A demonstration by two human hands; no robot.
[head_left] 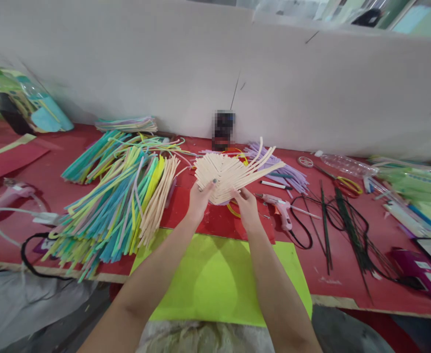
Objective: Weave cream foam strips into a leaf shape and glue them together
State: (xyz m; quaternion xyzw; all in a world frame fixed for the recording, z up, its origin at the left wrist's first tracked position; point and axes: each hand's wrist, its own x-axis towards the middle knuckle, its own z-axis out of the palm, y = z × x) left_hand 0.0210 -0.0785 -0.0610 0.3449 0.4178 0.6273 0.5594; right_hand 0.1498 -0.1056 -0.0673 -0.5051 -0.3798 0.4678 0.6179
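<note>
Both hands are holding up a cream woven piece [221, 174] above the red table [322, 255]. The left hand [200, 198] is pinching its lower left edge, thumb on the front; the right hand [245, 202] is gripping its lower right side the same way. The piece is looking like a broad, flat fan: pale strips are slanting in from both sides and meeting in a V-patterned seam down the middle, packed tightly together. On the left its edge is forming short, blunt teeth, while on the right several long strips are spreading out loose, curving up and outward. Its bottom is narrowing between the hands. A big heap of colored strips [116, 196] is lying to the left, purple strips [292, 174] are lying behind to the right, and a pink glue gun [282, 211] is resting just beside the right hand.
</note>
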